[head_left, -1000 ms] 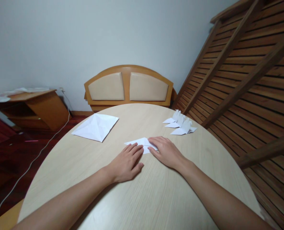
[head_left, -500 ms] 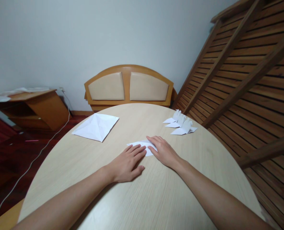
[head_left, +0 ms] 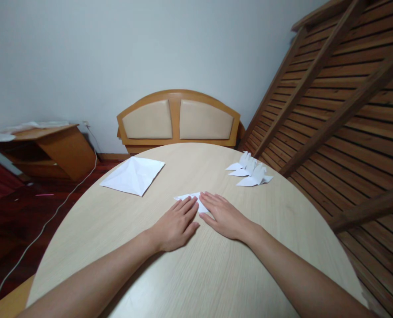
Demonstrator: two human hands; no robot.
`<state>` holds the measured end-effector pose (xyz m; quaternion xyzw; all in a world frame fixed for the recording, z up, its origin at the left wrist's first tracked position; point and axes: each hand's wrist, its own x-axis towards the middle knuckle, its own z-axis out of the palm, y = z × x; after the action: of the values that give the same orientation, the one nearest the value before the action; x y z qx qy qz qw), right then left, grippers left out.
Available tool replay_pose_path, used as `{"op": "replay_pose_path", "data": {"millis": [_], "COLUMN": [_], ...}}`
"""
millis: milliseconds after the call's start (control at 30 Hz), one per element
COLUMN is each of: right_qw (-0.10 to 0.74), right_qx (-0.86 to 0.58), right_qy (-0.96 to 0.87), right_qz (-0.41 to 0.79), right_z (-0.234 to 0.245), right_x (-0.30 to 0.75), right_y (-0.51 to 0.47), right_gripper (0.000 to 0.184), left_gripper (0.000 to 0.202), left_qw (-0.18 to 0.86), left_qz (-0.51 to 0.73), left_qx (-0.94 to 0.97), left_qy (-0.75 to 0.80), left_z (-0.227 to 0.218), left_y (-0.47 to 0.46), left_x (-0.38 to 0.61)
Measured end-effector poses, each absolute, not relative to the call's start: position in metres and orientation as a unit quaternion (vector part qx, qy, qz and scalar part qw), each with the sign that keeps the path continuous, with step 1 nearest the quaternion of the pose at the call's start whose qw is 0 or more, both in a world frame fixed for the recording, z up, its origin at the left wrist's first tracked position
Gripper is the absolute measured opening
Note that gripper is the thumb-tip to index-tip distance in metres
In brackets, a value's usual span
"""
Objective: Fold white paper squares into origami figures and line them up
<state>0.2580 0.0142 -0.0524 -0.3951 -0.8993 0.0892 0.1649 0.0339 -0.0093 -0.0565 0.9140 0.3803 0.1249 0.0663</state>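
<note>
A folded piece of white paper [head_left: 202, 206] lies on the round table in front of me, partly covered by both hands. Palm down, my left hand [head_left: 178, 224] rests its outstretched fingers on the paper's left part. My right hand [head_left: 223, 215] lies flat over the right part, fingers extended and thumb a little apart. Neither hand grasps anything. The paper's far left tip and a strip between the hands stay visible; its right end is hidden.
Creased white paper sheets [head_left: 133, 176] lie at the table's left far side. Several folded paper birds [head_left: 254, 174] stand in a row at the right. The pale round table [head_left: 196, 274] has a headboard [head_left: 179, 117] behind it and wooden slats [head_left: 342, 123] to the right.
My right hand has shifted slightly left and now lies flatter across the paper, its fingertips close to the left hand's. My left hand has stayed nearly in place.
</note>
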Motion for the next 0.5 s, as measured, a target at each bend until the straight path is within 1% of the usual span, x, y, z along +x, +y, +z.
{"op": "replay_pose_path", "data": {"millis": [67,167,500], "right_qw": [0.131,0.092,0.073], "right_qx": [-0.403,-0.407,-0.408], "right_qy": [-0.901,-0.902,-0.902], "right_qz": [0.099,0.109,0.117], "right_z": [-0.051,-0.050,-0.050], "right_x": [0.257,0.257,0.259], "right_y": [0.011,0.008,0.009], "right_gripper": [0.061,0.066,0.070], "left_gripper": [0.059,0.058,0.054], "left_qw": [0.062,0.045,-0.043], "left_qz": [0.115,0.100,0.116], "left_qx": [0.907,0.895,0.832], "left_qy": [0.401,0.433,0.540], "left_z": [-0.058,-0.058,-0.070], "left_y": [-0.009,-0.010,0.001], "left_x": [0.034,0.035,0.021]}}
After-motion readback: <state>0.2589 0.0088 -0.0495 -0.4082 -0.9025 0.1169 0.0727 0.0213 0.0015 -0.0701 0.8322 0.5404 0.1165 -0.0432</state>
